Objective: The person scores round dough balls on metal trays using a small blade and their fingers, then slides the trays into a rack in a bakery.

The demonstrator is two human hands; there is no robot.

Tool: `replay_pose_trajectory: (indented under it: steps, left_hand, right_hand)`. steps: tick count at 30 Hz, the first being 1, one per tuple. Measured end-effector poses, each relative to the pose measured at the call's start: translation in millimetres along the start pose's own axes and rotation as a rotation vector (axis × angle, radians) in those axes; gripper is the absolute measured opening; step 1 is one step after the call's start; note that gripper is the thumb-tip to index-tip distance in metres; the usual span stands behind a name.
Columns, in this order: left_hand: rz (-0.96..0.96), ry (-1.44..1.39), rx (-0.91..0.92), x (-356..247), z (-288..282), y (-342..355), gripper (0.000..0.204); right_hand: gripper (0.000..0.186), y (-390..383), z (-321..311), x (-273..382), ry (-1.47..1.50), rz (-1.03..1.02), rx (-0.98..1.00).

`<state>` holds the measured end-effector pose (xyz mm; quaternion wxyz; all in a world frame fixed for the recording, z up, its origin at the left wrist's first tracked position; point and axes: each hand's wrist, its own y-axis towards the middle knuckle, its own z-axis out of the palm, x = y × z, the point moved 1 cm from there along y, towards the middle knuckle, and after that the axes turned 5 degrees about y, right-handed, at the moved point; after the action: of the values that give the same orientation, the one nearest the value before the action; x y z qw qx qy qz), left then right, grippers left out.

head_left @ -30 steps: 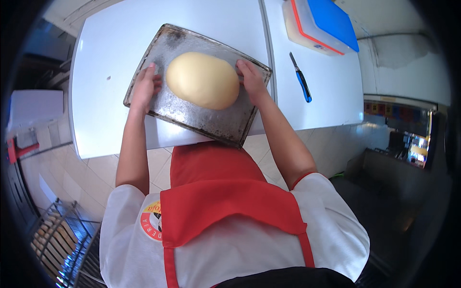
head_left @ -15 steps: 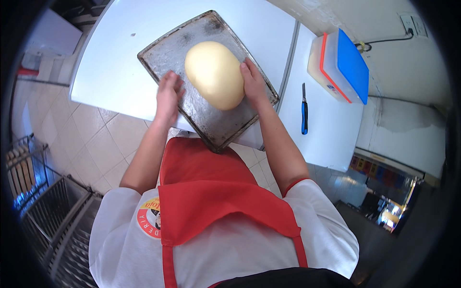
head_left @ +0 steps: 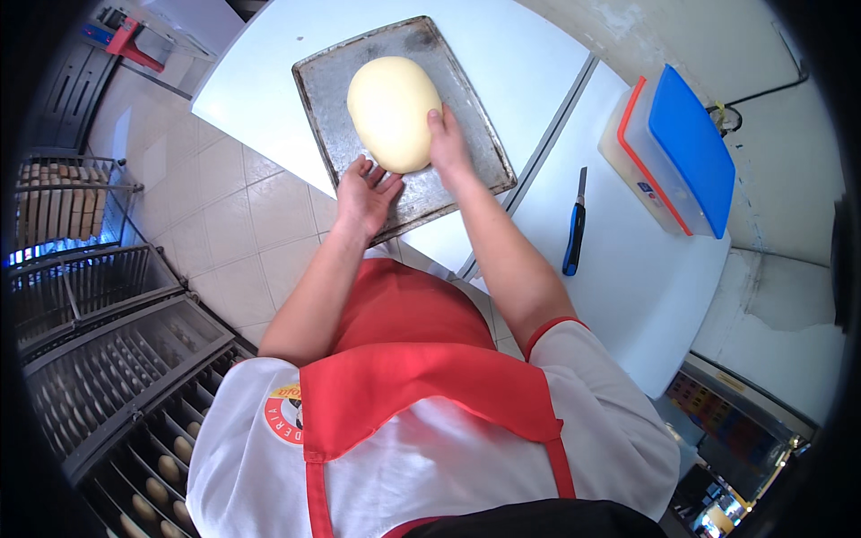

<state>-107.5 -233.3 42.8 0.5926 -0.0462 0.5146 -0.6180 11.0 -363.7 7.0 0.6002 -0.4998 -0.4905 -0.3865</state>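
A large, smooth ball of pale yellow dough rests on a worn metal baking tray. The tray lies tilted to one side on a white table, its near corner at the table's edge. My right hand cups the dough's right side, thumb on its surface and the other fingers mostly hidden beneath it. At the near left of the dough is my left hand, palm turned up and fingers spread, with fingertips at the lower edge of the ball.
On the white tabletop at right lie a blue-handled utility knife and a clear plastic container with a blue lid. Metal racks holding trays of dough pieces stand at the left over a tiled floor.
My left hand has moved from the tray's left edge to the dough's near side, turning palm up. My right hand stays on the dough. The whole view has shifted, showing more of the racks.
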Motion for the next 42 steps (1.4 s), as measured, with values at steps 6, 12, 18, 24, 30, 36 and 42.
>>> replay_pose_trajectory:
  steps: [6, 12, 18, 24, 30, 36, 42]
  left_hand:
    - [0.126, -0.38, 0.03, 28, 36, 1, 0.041]
    - [0.155, -0.273, 0.061, 49, 22, -1, 0.051]
    - [0.376, 0.297, -0.238, 43, 1, -24, 0.058]
    - [1.447, 1.595, -0.122, -26, 58, -1, 0.064]
    - [1.417, 2.119, -0.219, -30, 90, 52, 0.078]
    - [1.381, 2.111, -0.238, -23, 85, 54, 0.074]
    - [1.281, 1.353, -0.025, -89, 61, 50, 0.077]
  right_hand:
    - [0.068, -9, 3, 3, 0.041, -0.049, -0.057]
    - [0.07, -8, -24, 8, 0.053, -0.043, 0.006]
    - [0.054, -85, -128, 18, -0.252, -0.45, -0.191]
    - [0.057, -223, -269, 0, -0.871, -0.236, -0.548]
    - [0.062, -258, -285, -29, -0.709, 0.038, -0.465]
    - [0.042, -233, -262, -16, -1.093, -0.034, -0.495]
    - [0.036, -197, -284, -32, -0.657, 0.102, -0.418]
